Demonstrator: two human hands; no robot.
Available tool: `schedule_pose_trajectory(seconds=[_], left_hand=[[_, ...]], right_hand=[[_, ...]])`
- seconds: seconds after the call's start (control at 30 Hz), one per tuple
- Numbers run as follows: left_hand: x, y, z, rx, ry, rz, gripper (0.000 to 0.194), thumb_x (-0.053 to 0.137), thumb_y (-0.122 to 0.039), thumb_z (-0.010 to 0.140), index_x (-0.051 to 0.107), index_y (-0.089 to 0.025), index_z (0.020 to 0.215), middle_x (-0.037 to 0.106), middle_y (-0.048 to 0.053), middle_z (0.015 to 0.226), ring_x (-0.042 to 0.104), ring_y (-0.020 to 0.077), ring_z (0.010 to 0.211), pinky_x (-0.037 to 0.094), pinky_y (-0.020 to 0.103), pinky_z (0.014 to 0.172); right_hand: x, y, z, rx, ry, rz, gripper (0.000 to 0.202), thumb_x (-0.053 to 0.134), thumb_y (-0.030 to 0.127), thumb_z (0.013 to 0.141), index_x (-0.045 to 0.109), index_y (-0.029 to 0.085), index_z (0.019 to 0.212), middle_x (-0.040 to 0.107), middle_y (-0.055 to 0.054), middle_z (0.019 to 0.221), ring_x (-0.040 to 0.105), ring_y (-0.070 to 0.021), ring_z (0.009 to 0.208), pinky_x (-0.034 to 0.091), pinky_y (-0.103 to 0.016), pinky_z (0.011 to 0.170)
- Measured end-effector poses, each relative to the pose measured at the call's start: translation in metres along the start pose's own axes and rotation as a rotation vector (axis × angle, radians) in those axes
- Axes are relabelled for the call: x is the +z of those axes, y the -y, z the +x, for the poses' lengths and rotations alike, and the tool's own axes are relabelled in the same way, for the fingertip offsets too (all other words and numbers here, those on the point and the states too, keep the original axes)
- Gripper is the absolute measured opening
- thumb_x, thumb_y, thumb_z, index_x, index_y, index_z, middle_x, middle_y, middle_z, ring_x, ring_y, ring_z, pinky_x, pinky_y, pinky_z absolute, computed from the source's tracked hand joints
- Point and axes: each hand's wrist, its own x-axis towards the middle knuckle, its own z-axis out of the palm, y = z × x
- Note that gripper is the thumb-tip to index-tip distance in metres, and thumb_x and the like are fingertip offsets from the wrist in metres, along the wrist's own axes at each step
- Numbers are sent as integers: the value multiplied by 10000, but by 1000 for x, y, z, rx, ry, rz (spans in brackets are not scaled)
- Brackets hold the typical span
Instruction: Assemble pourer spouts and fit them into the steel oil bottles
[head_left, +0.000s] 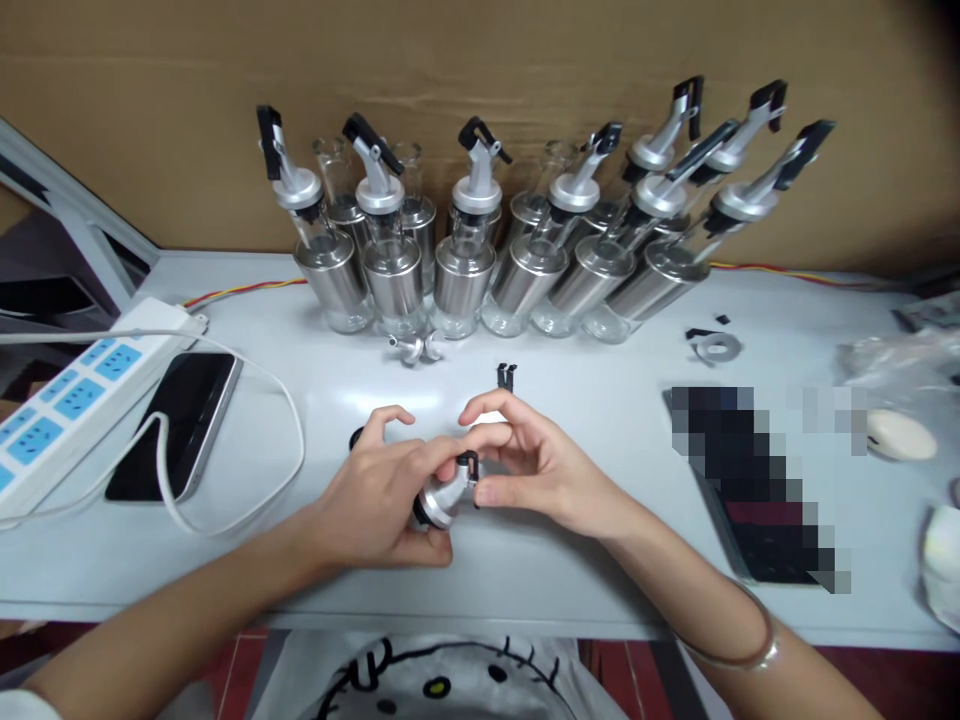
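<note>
Close to the table's front edge, a silver pour spout with a black flip lever at its tip is held between both hands. My left hand is closed around its base, the index finger reaching over the top. With thumb and fingers, my right hand pinches the spout's black lever end. Part of the spout is hidden by my fingers. Beyond the right hand lie small black lever pieces. Small silver spout parts rest in front of the bottles. A black round piece shows partly behind my left hand.
Several glass bottles with metal sleeves stand along the back, many topped with spouts. At left are a power strip, a white cable and a phone. A blurred-out dark device and grey ring lie right.
</note>
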Motion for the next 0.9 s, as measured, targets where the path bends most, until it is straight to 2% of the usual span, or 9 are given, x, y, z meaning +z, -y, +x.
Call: schedule_pose_trajectory(seconds=[0.1,0.23,0.3,0.37,0.47,0.57,0.7,0.8,0.9], left_hand=[[-1,2,2,48,-62,25,527,481,-217,731,344,-215,1241,664,-30,847,586,134,628,327,454,971],[-12,15,8,92,-112,86,601,517,-310,863,196,-215,1362,597,90,1075,578,212,934,378,427,915],[-21,23,10,53,-52,104,656,532,-380,880,158,-214,1392,540,128,1167,522,249,1053,395,423,907],[-29,28,12,-38,82,108,682,572,-445,857,209,-211,1385,497,136,1233,480,272,1119,395,436,935],[-35,26,14,-166,278,67,714,673,-535,749,372,-190,1296,495,118,1232,465,291,1126,405,442,947],[-33,20,15,-199,398,57,579,729,-447,709,486,-193,1169,515,88,1165,464,282,1098,397,438,947],[-32,16,16,-173,392,91,342,649,-303,811,497,-198,1099,526,65,1096,474,244,1048,378,402,927],[-36,17,16,-184,376,88,307,642,-325,831,481,-185,1052,539,47,1024,488,222,978,385,370,877],[-39,19,16,-205,431,102,257,661,-350,824,503,-192,951,539,24,954,490,212,923,379,357,849]], right_hand=[[-1,2,0,-27,-40,38,430,799,238,681,494,232,985,708,18,817,638,-122,763,472,-270,743],[-5,6,2,-71,-184,84,405,811,255,671,484,234,908,724,28,789,624,-103,654,465,-240,651],[-8,8,3,-75,-245,93,396,811,259,671,473,234,876,728,29,788,624,-101,639,452,-236,637],[-9,8,4,-74,-278,108,392,809,268,674,467,234,863,728,27,784,634,-110,651,448,-247,647],[-8,9,5,-65,-290,135,391,802,294,678,464,240,865,718,30,763,630,-123,644,458,-273,661],[-9,10,5,-53,-319,155,385,793,323,683,468,244,873,710,35,756,607,-117,612,456,-278,657],[-11,12,5,-51,-393,160,371,785,325,682,474,244,869,701,43,765,589,-106,592,447,-269,651],[-12,13,5,-47,-428,141,342,770,303,692,471,245,847,700,47,770,596,-106,602,446,-269,659],[-11,14,5,-43,-437,150,326,766,284,693,476,241,835,706,43,773,597,-103,600,444,-266,656]])
